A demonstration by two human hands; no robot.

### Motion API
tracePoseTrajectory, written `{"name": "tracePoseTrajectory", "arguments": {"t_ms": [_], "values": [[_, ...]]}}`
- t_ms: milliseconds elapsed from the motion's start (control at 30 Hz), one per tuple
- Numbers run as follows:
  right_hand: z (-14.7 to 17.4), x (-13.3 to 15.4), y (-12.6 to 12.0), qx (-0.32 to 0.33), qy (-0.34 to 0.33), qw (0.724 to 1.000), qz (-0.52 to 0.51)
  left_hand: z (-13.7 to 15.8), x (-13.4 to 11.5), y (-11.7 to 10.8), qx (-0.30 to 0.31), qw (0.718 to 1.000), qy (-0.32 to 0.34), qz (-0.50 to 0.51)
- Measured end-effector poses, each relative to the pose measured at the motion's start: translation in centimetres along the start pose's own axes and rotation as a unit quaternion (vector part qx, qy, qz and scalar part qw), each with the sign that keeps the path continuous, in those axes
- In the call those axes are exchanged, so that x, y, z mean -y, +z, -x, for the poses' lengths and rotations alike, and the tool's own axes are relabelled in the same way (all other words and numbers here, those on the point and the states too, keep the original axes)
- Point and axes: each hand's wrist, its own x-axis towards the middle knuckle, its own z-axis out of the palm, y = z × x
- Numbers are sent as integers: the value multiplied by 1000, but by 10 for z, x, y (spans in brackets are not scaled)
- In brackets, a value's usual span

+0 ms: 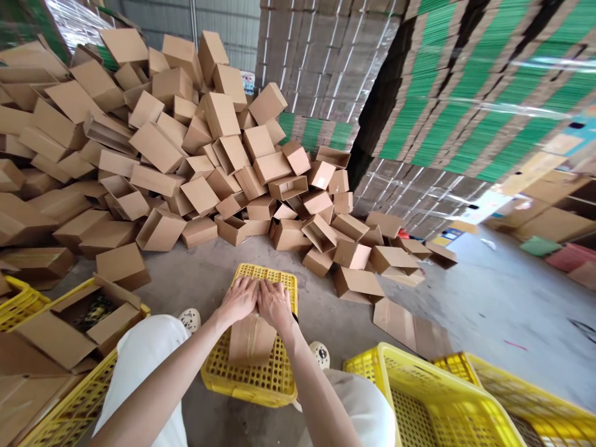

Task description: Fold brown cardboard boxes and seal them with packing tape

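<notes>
A small brown cardboard box (252,340) lies on an upturned yellow plastic crate (218,372) between my knees. A seam or strip of tape runs along its top. My left hand (243,297) rests on the far end of the box, its fingers curled over the edge. Beside it, nearly touching, my right hand (274,302) grips the same end in the same way. The fingertips of both hands are partly hidden behind that far end, as is the face of the box there.
A large heap of cardboard boxes (200,195) covers the floor ahead. At left, an open carton (65,338) with dark contents sits over a yellow crate. Yellow baskets (447,397) stand at right. Strapped stacks of flattened cardboard (428,124) rise behind. A cardboard sheet (410,326) lies on the floor.
</notes>
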Motion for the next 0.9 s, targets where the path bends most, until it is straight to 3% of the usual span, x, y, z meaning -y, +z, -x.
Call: {"name": "tracePoseTrajectory", "arguments": {"t_ms": [267,467,733,900], "values": [[-14,-4,33,22,104,990,-95,-8,11,19,-10,993,-77,84],[-19,-14,46,9,177,964,-201,0,21,19,-35,966,-128,220],[1,-29,36,-33,229,878,-419,0,17,24,-84,891,-193,402],[41,-18,41,-86,236,828,-501,22,17,17,-96,861,-217,449]]}}
